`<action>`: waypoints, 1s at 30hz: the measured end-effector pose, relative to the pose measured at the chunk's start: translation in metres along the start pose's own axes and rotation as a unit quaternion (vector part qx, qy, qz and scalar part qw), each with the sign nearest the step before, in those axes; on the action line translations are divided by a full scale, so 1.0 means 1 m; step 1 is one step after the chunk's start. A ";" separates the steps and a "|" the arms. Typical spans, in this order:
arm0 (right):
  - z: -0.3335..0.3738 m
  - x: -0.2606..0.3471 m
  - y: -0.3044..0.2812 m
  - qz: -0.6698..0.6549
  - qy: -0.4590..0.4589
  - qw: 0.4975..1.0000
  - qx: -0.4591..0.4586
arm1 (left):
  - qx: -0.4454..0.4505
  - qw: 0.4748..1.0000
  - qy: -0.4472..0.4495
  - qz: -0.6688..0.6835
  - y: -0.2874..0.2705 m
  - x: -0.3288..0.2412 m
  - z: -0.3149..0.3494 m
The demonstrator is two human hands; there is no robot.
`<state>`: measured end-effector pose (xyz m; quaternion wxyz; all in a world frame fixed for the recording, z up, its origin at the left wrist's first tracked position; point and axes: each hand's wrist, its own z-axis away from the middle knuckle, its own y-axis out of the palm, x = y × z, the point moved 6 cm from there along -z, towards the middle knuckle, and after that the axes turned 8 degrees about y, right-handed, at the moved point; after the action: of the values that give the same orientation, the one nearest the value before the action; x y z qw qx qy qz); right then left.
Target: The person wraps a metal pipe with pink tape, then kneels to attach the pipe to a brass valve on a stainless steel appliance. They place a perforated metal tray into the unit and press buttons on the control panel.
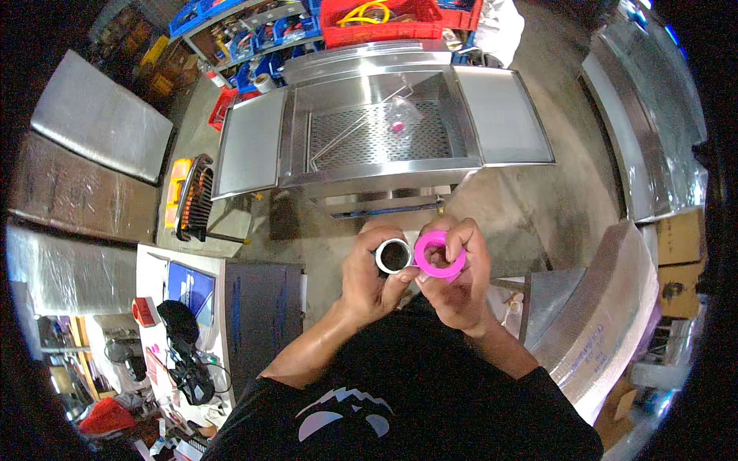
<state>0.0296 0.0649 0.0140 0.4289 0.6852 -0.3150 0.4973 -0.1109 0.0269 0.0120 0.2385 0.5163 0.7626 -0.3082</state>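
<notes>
My left hand (364, 270) is closed around a short tube with a white rim (394, 256), its dark round opening facing up. Beside it, my right hand (463, 296) grips a bright pink ring-shaped roll (440, 268), with fingers and thumb on its rim and through its hole. Roll and tube sit side by side, almost touching. A thin pinkish strip seems to run between them near my left thumb, too small to be sure of. Beyond my hands stands a stainless steel basin (377, 173) with a perforated bottom. Inside it lies a clear plastic bag (403, 111) with something pink.
Flat panels flank the basin on the left (250, 144) and right (505, 115). Behind it are red crates (382, 31) and blue bins. At left stand a white-topped cabinet (231, 307) carrying a black cap (178, 321), and a black-and-orange rack (196, 198). Wrapped panels (592, 330) lean at right.
</notes>
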 end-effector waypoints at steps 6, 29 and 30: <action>0.023 -0.050 0.065 0.173 0.029 0.984 0.018 | 0.147 0.977 -0.153 0.035 -0.079 0.012 0.069; 0.007 -0.181 0.078 -0.209 0.397 0.894 0.010 | -0.288 0.810 -0.449 0.245 -0.254 0.054 0.219; -0.015 -0.177 0.084 -0.262 0.390 0.883 0.013 | -0.319 0.813 -0.419 0.250 -0.258 0.060 0.213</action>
<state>-0.1027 0.0434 -0.1293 0.6225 0.4994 0.0748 0.5979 -0.3638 -0.1585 -0.1194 0.7548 0.4055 0.4889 -0.1638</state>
